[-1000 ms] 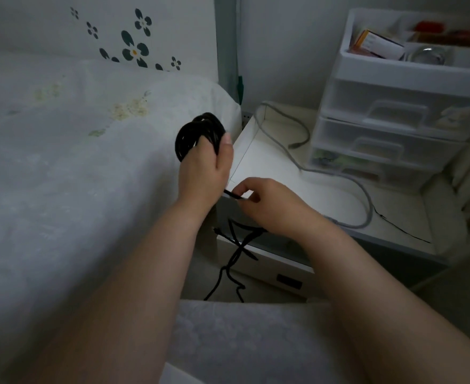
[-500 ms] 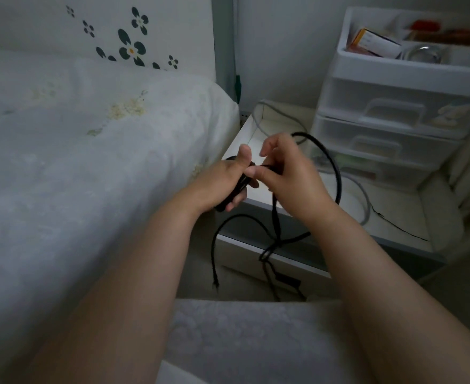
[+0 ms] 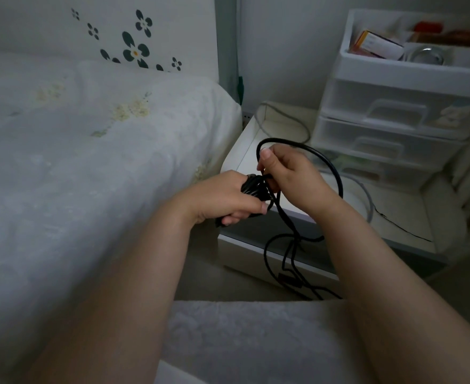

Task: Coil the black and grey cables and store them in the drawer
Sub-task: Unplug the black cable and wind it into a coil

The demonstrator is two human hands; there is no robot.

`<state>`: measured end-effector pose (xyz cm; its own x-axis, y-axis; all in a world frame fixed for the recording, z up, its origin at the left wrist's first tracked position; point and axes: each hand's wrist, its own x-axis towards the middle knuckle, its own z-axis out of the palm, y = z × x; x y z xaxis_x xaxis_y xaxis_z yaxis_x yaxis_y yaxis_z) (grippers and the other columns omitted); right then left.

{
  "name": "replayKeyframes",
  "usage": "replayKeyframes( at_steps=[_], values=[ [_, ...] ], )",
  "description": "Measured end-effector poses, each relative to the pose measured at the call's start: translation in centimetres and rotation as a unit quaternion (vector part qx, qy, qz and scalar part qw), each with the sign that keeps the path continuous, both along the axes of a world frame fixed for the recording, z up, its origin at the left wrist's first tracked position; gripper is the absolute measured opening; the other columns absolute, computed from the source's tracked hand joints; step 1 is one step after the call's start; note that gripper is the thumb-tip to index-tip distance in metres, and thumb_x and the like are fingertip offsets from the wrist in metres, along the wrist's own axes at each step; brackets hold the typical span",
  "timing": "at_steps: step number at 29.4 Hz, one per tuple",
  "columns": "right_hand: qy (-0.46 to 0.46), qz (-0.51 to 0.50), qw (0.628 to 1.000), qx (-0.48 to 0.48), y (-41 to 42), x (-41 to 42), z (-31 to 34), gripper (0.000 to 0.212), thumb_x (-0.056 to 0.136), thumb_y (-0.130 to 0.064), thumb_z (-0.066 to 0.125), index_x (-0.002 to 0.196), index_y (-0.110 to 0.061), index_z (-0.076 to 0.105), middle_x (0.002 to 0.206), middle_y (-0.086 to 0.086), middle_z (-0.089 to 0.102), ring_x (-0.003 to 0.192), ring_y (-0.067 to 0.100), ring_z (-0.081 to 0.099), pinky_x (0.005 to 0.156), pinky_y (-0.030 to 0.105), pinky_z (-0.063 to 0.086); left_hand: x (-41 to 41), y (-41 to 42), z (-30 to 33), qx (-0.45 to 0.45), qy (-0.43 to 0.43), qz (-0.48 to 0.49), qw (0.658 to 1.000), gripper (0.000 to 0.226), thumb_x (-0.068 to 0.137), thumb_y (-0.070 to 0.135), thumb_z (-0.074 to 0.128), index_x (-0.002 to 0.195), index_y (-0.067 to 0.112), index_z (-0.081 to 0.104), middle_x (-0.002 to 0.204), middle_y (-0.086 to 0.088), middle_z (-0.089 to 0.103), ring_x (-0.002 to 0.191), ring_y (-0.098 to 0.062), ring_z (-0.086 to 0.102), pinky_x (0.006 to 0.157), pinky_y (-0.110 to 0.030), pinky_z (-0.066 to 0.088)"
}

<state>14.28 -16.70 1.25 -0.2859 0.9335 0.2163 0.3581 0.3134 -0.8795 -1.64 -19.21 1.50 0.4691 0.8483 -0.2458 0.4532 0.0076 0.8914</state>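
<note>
Gripping the black cable, both hands; no legible writing shows.

Black cable: thin, partly coiled; bundled loops gripped in left hand, one wide loop arching up and over right hand, loose tail hanging tangled below toward floor, small block on it near the bottom. Grey cable: uncoiled, lying slack in long curve along white counter, far end curling near back corner.

Dim, flat room light (soft shadows); wide-angle bending at edges.
</note>
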Motion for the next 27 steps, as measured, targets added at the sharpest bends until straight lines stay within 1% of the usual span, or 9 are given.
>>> replayKeyframes(
  at_steps=[2,5,8,13,17,20,23,25,27],
  values=[
    [-0.003,0.007,1.000,0.006,-0.1,0.1,0.1,0.031,0.098,-0.035,0.044,0.076,-0.016,0.054,0.058,0.000,0.050,0.053,0.012,0.047,0.057,0.029,0.040,-0.2,0.0,0.1,-0.012,-0.025,0.011,1.000,0.020,0.085,0.009,0.065,0.083,-0.010,0.058,0.043,-0.002,0.040,0.035,-0.014,0.034,0.044,-0.025,0.031],
    [-0.037,-0.004,0.999,0.039,-0.2,0.2,0.0,0.025,0.097,-0.035,0.047,0.078,-0.020,0.053,0.061,-0.002,0.052,0.058,0.012,0.049,0.060,0.030,0.043,-0.3,-0.2,0.5,-0.012,-0.060,0.011,0.998,0.012,0.078,0.014,0.063,0.071,0.004,0.063,0.040,-0.003,0.043,0.034,-0.015,0.036,0.044,-0.024,0.031],
    [-0.087,-0.024,0.993,0.080,-0.4,0.1,-0.1,0.023,0.097,-0.038,0.046,0.084,-0.019,0.053,0.065,-0.005,0.053,0.060,0.008,0.047,0.060,0.029,0.041,-0.4,-0.2,0.5,-0.011,-0.089,0.020,0.996,0.013,0.079,0.015,0.060,0.068,0.007,0.059,0.039,-0.003,0.043,0.032,-0.014,0.036,0.042,-0.021,0.031],
    [-0.103,-0.033,0.987,0.121,-0.8,0.1,0.5,0.021,0.097,-0.038,0.044,0.090,-0.021,0.052,0.066,-0.010,0.052,0.061,0.003,0.047,0.059,0.028,0.039,-0.1,0.0,0.2,-0.022,-0.138,0.044,0.989,0.022,0.083,0.013,0.059,0.067,0.010,0.045,0.041,0.000,0.038,0.033,-0.013,0.033,0.039,-0.020,0.030],
    [-0.139,-0.039,0.979,0.144,-0.9,0.3,0.6,0.021,0.099,-0.040,0.037,0.090,-0.024,0.048,0.072,-0.011,0.053,0.070,0.010,0.051,0.065,0.034,0.044,0.1,0.1,0.4,-0.037,-0.217,0.070,0.973,0.020,0.081,0.014,0.056,0.065,0.011,0.044,0.038,0.003,0.034,0.029,-0.009,0.030,0.037,-0.020,0.028],
    [-0.077,-0.036,0.993,0.087,-0.5,1.0,0.6,0.032,0.101,-0.042,0.029,0.097,-0.022,0.055,0.084,-0.004,0.060,0.086,0.017,0.058,0.082,0.039,0.047,-0.6,0.1,0.7,-0.068,-0.331,0.060,0.939,0.018,0.079,0.014,0.056,0.061,0.013,0.051,0.034,0.007,0.033,0.026,-0.006,0.030,0.036,-0.018,0.030],
    [0.011,0.001,1.000,0.013,-0.5,0.9,0.4,0.038,0.101,-0.045,0.022,0.099,-0.034,0.058,0.096,-0.011,0.064,0.101,0.007,0.060,0.095,0.030,0.045,-0.6,0.1,0.8,-0.097,-0.422,0.030,0.901,0.014,0.075,0.019,0.061,0.064,0.013,0.056,0.035,0.010,0.035,0.026,-0.004,0.032,0.036,-0.019,0.034],
    [0.049,0.023,0.998,-0.040,-0.7,0.3,0.2,0.051,0.099,-0.053,0.016,0.097,-0.034,0.063,0.098,-0.011,0.068,0.101,0.001,0.061,0.094,0.022,0.044,0.0,-0.1,0.7,-0.103,-0.448,0.016,0.888,0.020,0.075,0.016,0.066,0.066,0.009,0.049,0.035,0.009,0.036,0.027,-0.003,0.034,0.037,-0.019,0.036],
    [0.078,-0.007,0.994,-0.075,-0.8,-0.1,0.1,0.057,0.098,-0.055,0.014,0.085,-0.033,0.066,0.087,-0.010,0.069,0.089,0.001,0.064,0.082,0.020,0.048,0.6,-0.3,0.6,-0.091,-0.446,0.013,0.890,0.021,0.076,0.014,0.063,0.063,0.009,0.048,0.035,0.008,0.036,0.028,-0.004,0.035,0.039,-0.019,0.037]
  ],
)
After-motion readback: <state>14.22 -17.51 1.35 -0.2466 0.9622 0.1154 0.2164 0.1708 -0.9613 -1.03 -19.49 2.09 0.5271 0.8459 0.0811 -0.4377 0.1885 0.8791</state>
